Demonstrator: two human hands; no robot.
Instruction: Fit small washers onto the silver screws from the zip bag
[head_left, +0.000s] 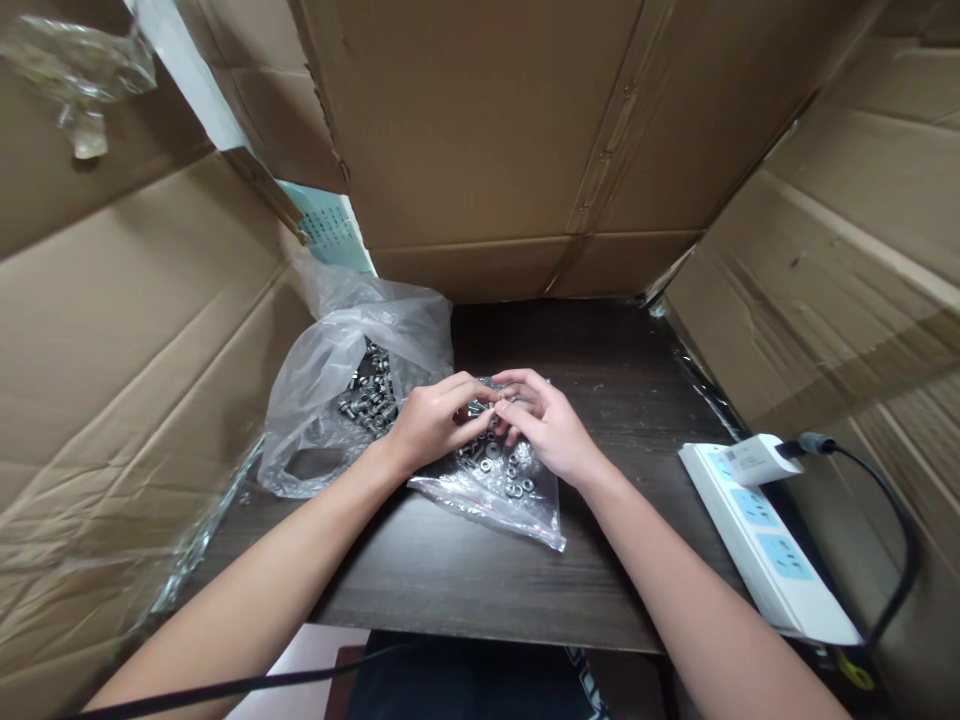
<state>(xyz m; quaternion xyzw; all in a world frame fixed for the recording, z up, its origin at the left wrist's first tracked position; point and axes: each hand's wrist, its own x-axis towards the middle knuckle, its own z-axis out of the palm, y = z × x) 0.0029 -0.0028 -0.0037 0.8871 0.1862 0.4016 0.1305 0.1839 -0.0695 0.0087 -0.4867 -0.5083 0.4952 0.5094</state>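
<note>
On the dark wood-grain tabletop (420,580), my left hand (431,425) and right hand (553,425) curl nearly closed over metal washers (514,490) at the zip-lock bag (517,518), whether gripping any I can't tell, these likely light, hard, slippery, best pinched by the rim.

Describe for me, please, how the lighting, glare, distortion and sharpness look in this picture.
All in the head view: a pale sheen on the dark table toward its near edge, with its far end in shadow; bright glints on the clear zip bag; wide-angle stretching toward the frame edges; fine detail soft between the left hand and right hand.
</note>
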